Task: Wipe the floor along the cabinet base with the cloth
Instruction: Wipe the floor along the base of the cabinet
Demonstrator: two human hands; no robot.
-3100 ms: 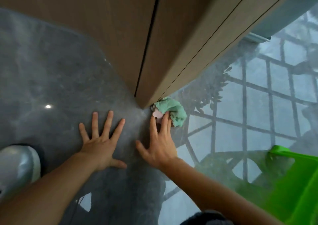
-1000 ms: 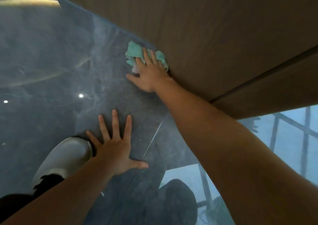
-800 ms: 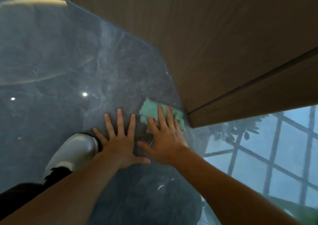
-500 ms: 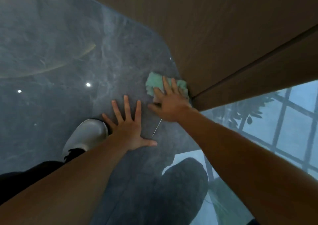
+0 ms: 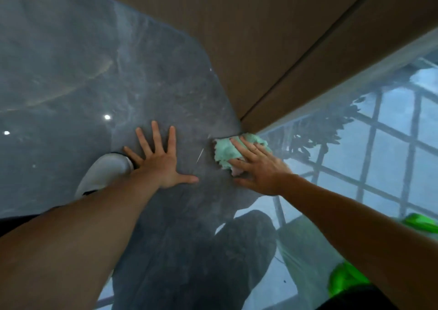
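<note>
A: What's nearest?
B: The left hand (image 5: 161,165), fingers splayed flat on the floor (image 5: 71,72).
A: Beyond it?
B: The right hand (image 5: 258,167), fingers extended, pressing the cloth (image 5: 225,151) at the cabinet (image 5: 260,37) corner.

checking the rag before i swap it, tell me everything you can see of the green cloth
The cloth is a small mint-green rag, soft and fuzzy like microfibre, bunched into a crumpled wad rather than spread flat. A pinkish patch shows at its near edge, under the fingers. It lies on the glossy dark floor right at the corner of the wooden cabinet base, touching or nearly touching it. The right hand presses down on it with flat fingers, covering its right part. The left hand rests apart from it.
</note>
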